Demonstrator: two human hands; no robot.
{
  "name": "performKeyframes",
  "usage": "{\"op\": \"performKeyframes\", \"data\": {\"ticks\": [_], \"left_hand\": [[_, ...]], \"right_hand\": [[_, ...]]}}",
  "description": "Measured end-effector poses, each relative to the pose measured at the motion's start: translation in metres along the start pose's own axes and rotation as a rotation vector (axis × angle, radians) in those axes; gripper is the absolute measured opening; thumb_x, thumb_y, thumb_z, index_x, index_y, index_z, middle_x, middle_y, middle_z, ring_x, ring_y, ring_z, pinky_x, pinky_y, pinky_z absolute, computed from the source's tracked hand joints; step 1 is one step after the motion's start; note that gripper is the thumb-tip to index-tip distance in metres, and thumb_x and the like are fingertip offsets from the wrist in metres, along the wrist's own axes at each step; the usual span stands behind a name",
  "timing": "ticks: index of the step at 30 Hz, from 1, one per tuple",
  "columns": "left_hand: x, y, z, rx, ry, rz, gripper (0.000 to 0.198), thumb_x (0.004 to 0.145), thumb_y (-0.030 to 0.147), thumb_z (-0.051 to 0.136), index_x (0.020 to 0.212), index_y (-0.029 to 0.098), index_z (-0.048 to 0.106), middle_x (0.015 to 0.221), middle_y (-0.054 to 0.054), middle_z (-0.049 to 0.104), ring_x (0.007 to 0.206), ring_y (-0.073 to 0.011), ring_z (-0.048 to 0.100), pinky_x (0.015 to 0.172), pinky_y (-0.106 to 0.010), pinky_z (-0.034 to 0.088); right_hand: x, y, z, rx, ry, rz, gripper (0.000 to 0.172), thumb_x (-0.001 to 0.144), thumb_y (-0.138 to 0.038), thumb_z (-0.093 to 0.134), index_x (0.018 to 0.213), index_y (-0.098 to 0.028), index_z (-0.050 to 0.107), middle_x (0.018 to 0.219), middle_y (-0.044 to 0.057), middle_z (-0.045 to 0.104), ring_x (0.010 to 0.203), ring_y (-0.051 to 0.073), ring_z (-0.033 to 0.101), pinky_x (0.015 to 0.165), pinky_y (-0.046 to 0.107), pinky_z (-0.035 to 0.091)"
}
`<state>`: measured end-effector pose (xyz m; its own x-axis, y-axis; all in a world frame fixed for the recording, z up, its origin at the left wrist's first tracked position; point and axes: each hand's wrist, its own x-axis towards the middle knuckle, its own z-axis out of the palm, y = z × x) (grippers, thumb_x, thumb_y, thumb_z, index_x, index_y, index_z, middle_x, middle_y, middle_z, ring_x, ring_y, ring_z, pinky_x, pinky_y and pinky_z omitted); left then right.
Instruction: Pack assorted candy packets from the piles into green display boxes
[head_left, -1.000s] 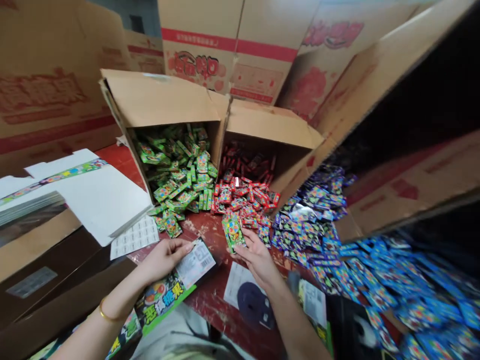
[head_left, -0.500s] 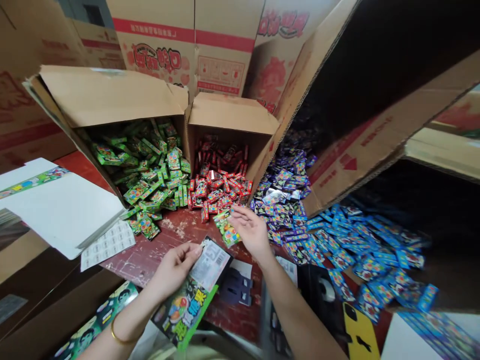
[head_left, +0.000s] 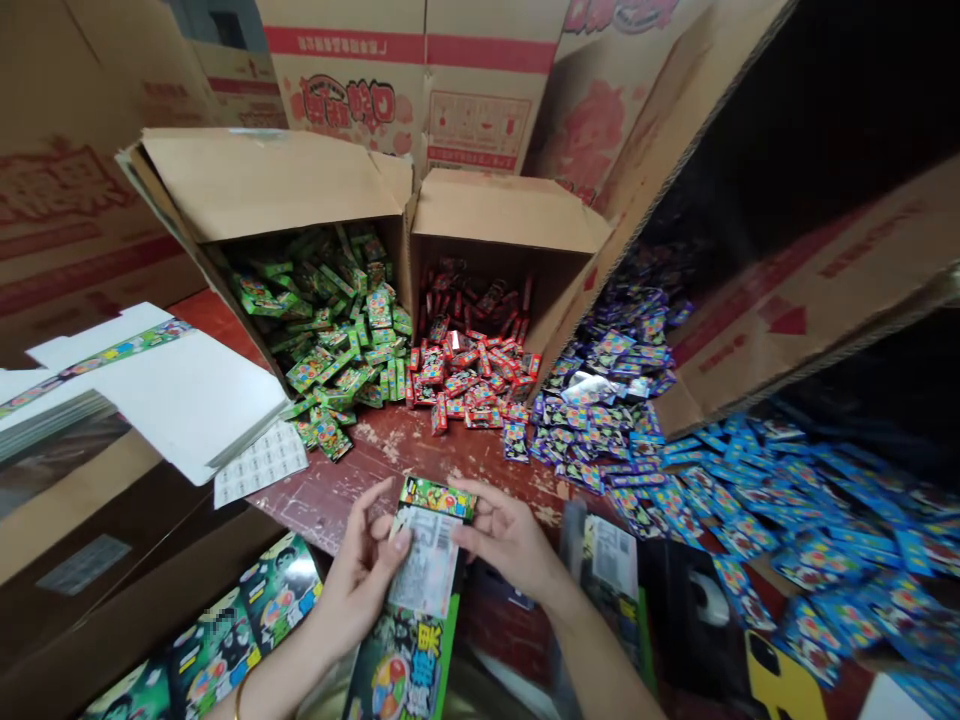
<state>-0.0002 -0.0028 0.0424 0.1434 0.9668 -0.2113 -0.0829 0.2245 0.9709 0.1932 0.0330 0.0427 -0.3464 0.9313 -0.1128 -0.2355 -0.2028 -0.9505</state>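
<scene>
My left hand (head_left: 367,560) grips a black-and-green printed candy package (head_left: 397,650) by its left edge, with the thumb on the pale label panel. A small green candy packet (head_left: 436,497) lies across the top end of the package. My right hand (head_left: 514,540) holds this packet at its right end, with the thumb against the package's right edge. I cannot tell whether the packet is partly inside the package or in front of it. Beyond the hands lie green candy packets (head_left: 326,360) and red candy packets (head_left: 472,375), spilling from cardboard boxes.
Purple packets (head_left: 592,410) and blue packets (head_left: 795,500) spread to the right. A black tape dispenser (head_left: 697,600) and a yellow phone (head_left: 780,680) sit near right. White card sheets (head_left: 187,400), a label sheet (head_left: 262,465) and printed packages (head_left: 225,640) are at left.
My right hand has brought the green packet from near the red pile down to the package top. The left hand has turned the package more upright. The view has shifted.
</scene>
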Motion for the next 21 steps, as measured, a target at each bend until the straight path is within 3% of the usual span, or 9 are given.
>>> {"op": "performKeyframes", "data": {"ticks": [2,5,10,13,17,19,21], "left_hand": [[-0.003,0.002,-0.007,0.068,-0.035,0.078,0.059,0.085,0.04,0.06,0.133,0.028,0.029,0.114,-0.007,0.059,0.098,-0.0205,0.058,0.085,-0.03,0.047],[-0.003,0.004,-0.014,0.206,-0.011,0.161,0.033,0.084,0.035,0.063,0.11,0.025,0.045,0.097,-0.002,0.057,0.088,-0.0177,0.057,0.078,-0.025,0.046],[-0.004,0.006,-0.016,0.303,0.019,0.201,0.02,0.085,0.032,0.061,0.097,0.025,0.046,0.081,0.003,0.051,0.075,-0.0148,0.052,0.067,-0.023,0.044],[-0.005,0.003,-0.015,0.337,-0.013,0.207,0.017,0.087,0.032,0.058,0.098,0.024,0.048,0.082,0.002,0.05,0.076,-0.0149,0.052,0.068,-0.024,0.043],[-0.004,-0.003,-0.009,0.261,0.023,0.207,0.033,0.092,0.032,0.051,0.122,0.026,0.04,0.099,-0.002,0.056,0.091,-0.0179,0.056,0.08,-0.028,0.045],[-0.003,-0.005,-0.007,0.237,0.038,0.197,0.036,0.093,0.033,0.049,0.126,0.026,0.038,0.102,-0.004,0.059,0.095,-0.0188,0.057,0.082,-0.029,0.046],[-0.002,-0.004,-0.006,0.251,0.039,0.188,0.026,0.092,0.033,0.05,0.116,0.025,0.047,0.096,-0.003,0.06,0.09,-0.0189,0.059,0.077,-0.028,0.047]], "right_hand": [[-0.004,0.004,0.01,0.025,-0.046,0.019,0.038,0.072,-0.024,0.076,0.109,-0.025,0.067,0.088,0.0,0.073,0.07,0.013,0.067,0.058,0.02,0.053],[-0.007,0.006,0.018,-0.013,-0.066,0.033,0.033,0.072,-0.025,0.076,0.104,-0.022,0.068,0.084,0.0,0.073,0.069,0.012,0.067,0.063,0.021,0.053],[-0.019,0.003,0.023,-0.087,0.013,0.038,0.027,0.075,-0.03,0.074,0.098,-0.02,0.063,0.082,0.001,0.071,0.072,0.015,0.067,0.067,0.025,0.052],[-0.025,0.003,0.028,-0.135,0.079,-0.003,0.023,0.076,-0.032,0.073,0.092,-0.02,0.062,0.072,0.0,0.067,0.065,0.013,0.064,0.06,0.022,0.051],[-0.022,0.014,0.036,-0.065,0.245,-0.121,0.032,0.078,-0.034,0.072,0.105,-0.023,0.059,0.093,0.005,0.069,0.078,0.017,0.067,0.071,0.027,0.055],[-0.019,0.022,0.04,-0.096,0.306,-0.18,0.024,0.082,-0.033,0.068,0.103,-0.023,0.062,0.099,0.007,0.07,0.086,0.019,0.068,0.077,0.03,0.055],[-0.016,0.03,0.043,-0.191,0.342,-0.267,0.013,0.085,-0.03,0.063,0.094,-0.022,0.067,0.099,0.008,0.071,0.092,0.021,0.067,0.081,0.032,0.054]]}}
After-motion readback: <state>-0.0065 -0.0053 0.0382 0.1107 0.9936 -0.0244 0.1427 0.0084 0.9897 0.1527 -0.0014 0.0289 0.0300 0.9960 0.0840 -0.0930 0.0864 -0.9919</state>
